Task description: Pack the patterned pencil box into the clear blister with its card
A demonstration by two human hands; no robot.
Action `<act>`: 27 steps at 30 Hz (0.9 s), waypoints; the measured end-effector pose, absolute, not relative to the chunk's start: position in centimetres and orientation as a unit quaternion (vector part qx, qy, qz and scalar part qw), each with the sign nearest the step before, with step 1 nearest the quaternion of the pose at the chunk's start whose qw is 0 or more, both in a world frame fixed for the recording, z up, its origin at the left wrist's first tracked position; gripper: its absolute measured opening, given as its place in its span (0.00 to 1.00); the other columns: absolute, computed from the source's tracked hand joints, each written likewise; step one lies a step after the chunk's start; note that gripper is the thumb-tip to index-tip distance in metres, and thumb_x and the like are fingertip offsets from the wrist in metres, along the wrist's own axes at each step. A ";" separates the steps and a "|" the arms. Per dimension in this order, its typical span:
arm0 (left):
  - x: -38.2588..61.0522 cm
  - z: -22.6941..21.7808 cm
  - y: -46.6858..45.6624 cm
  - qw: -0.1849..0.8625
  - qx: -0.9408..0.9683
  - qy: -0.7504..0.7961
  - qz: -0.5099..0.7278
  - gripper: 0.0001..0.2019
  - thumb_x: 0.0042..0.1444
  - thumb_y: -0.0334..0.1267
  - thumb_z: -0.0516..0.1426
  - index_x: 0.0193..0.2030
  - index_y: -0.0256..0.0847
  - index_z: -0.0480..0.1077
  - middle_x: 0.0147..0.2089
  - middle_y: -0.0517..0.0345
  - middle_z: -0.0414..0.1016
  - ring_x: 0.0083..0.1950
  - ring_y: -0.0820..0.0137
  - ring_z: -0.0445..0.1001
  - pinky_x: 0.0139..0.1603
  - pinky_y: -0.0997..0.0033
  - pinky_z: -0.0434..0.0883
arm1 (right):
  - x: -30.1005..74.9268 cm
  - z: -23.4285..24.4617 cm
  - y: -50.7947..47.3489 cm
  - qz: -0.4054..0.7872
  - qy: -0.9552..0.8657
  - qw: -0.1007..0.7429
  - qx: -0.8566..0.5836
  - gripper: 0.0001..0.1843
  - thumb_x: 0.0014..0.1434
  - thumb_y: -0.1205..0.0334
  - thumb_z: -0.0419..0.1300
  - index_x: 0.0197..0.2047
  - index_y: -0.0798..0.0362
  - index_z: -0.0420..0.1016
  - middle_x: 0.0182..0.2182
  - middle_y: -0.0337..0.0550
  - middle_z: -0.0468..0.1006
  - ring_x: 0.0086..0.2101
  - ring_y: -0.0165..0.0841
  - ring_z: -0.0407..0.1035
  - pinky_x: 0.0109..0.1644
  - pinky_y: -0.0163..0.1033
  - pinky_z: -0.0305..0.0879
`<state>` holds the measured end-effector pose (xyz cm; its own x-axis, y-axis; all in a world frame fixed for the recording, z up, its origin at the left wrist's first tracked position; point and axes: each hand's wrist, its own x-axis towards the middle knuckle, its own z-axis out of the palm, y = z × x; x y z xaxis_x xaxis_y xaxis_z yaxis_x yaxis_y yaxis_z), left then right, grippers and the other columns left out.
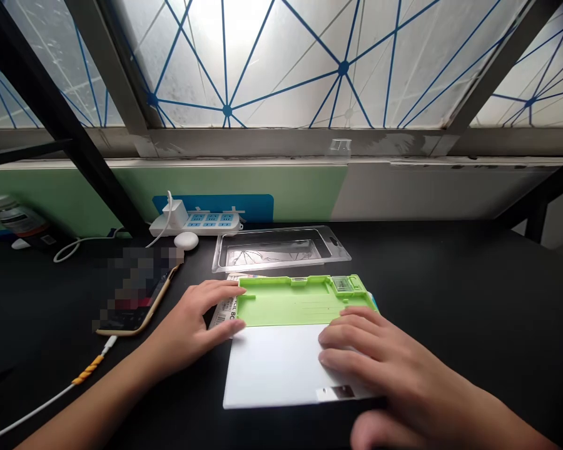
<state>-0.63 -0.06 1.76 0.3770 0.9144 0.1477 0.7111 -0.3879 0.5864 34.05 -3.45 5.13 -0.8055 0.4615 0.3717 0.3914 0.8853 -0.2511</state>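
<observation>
A thin white rectangular sheet is laid over a bright green plastic tray, pressed flat by the spread right hand; the open left hand is held at the tray's left edge. The sheet is judged light, stiff and slippery; an edge grip is advised

Under the window, its panes crossed with blue tape, a power strip sits on the black desk with a white charger plugged in. A clear plastic blister tray lies just beside it; a blurred phone trails a white cable leftward.
</observation>
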 end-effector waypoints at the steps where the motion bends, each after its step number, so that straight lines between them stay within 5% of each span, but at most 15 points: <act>1: -0.6 1.8 -0.1 0.214 0.802 0.509 0.227 0.25 0.60 0.58 0.61 0.61 0.53 0.75 0.66 0.52 0.74 0.67 0.49 0.70 0.67 0.48 0.68 | 35.1 4.4 -3.4 0.092 -0.944 0.207 -0.241 0.33 0.58 0.33 0.63 0.56 0.48 0.72 0.48 0.51 0.80 0.47 0.46 0.75 0.57 0.53 0.70; 3: -0.5 1.8 0.0 0.213 0.805 0.509 0.218 0.27 0.57 0.58 0.64 0.61 0.53 0.74 0.67 0.52 0.73 0.67 0.49 0.70 0.67 0.48 0.68 | 37.3 2.7 -3.1 0.090 -0.929 0.204 -0.295 0.50 0.49 0.29 0.67 0.68 0.44 0.63 0.62 0.57 0.73 0.59 0.56 0.68 0.62 0.60 0.67; 6: -0.6 1.7 0.1 0.222 0.805 0.509 0.207 0.26 0.58 0.58 0.63 0.61 0.54 0.73 0.67 0.53 0.73 0.67 0.50 0.69 0.67 0.47 0.68 | 39.8 0.8 -2.7 0.122 -0.886 0.192 -0.404 0.74 0.42 0.29 0.72 0.79 0.43 0.33 0.75 0.61 0.50 0.69 0.63 0.53 0.66 0.65 0.63; 9: -0.7 1.6 0.2 0.222 0.804 0.513 0.204 0.27 0.59 0.58 0.63 0.63 0.55 0.72 0.67 0.53 0.72 0.68 0.50 0.68 0.67 0.47 0.68 | 40.5 0.3 -2.7 0.189 -0.851 0.168 -0.460 0.77 0.46 0.36 0.74 0.78 0.40 0.21 0.77 0.57 0.39 0.72 0.61 0.46 0.69 0.64 0.58; 17: -0.9 1.4 0.2 0.215 0.805 0.498 0.239 0.22 0.71 0.54 0.48 0.62 0.52 0.73 0.64 0.55 0.76 0.65 0.54 0.72 0.66 0.55 0.69 | 40.8 0.3 -1.7 0.344 -0.765 0.274 -0.470 0.55 0.59 0.38 0.65 0.78 0.39 0.37 0.76 0.53 0.48 0.73 0.53 0.46 0.73 0.63 0.50; 23: -1.3 0.8 0.1 0.259 0.783 0.502 0.260 0.31 0.72 0.60 0.39 0.68 0.47 0.67 0.69 0.51 0.69 0.69 0.52 0.67 0.69 0.50 0.64 | 40.3 0.1 -0.8 0.339 -0.717 0.336 -0.508 0.35 0.66 0.42 0.60 0.71 0.41 0.54 0.70 0.54 0.63 0.66 0.50 0.63 0.66 0.59 0.66; 27: -1.4 0.6 0.2 0.279 0.776 0.497 0.272 0.33 0.70 0.64 0.41 0.71 0.46 0.61 0.70 0.46 0.68 0.71 0.49 0.64 0.70 0.46 0.62 | 39.9 0.3 -0.9 0.306 -0.732 0.316 -0.520 0.41 0.62 0.44 0.65 0.71 0.41 0.52 0.70 0.55 0.63 0.66 0.51 0.63 0.67 0.60 0.65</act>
<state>-1.40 0.17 0.61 0.3591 0.9221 0.1441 0.6190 -0.3509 0.7027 39.86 -0.85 0.30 -0.2588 0.9551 0.1439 0.5684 0.2711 -0.7768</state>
